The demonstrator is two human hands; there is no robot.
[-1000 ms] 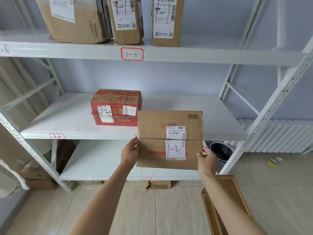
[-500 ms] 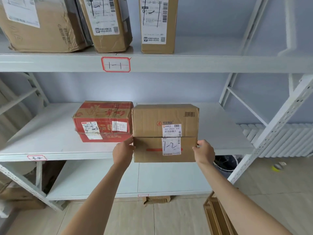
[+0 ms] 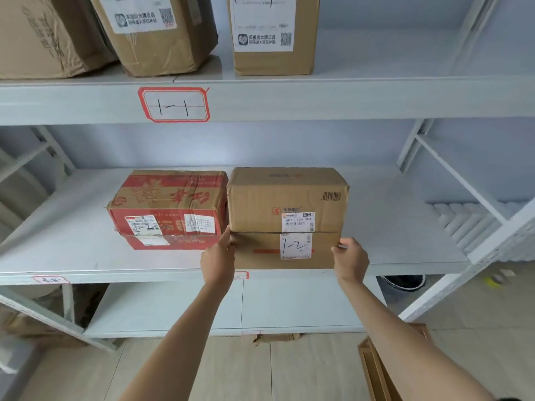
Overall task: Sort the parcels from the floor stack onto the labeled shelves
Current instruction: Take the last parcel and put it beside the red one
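Note:
A brown cardboard parcel (image 3: 286, 218) with "1-2" handwritten on its label rests on the middle shelf (image 3: 390, 250), right beside a red printed box (image 3: 168, 209). My left hand (image 3: 218, 259) grips the parcel's left front edge. At its right front edge, my right hand (image 3: 350, 261) holds on. The parcel's front face sits near the shelf's front lip. A small red-framed tag on that lip is mostly hidden behind my left hand.
The top shelf carries a "1-1" tag (image 3: 173, 105) and three brown parcels (image 3: 273, 36). A lower shelf (image 3: 202, 308) lies beneath. White uprights (image 3: 463, 285) stand at the right, a dark bin (image 3: 405, 282) behind them, and a wooden crate (image 3: 382, 369) on the floor.
Both hands carried the "1-2" parcel up and forward from in front of the rack onto the middle shelf, beside the red box. The view moved closer.

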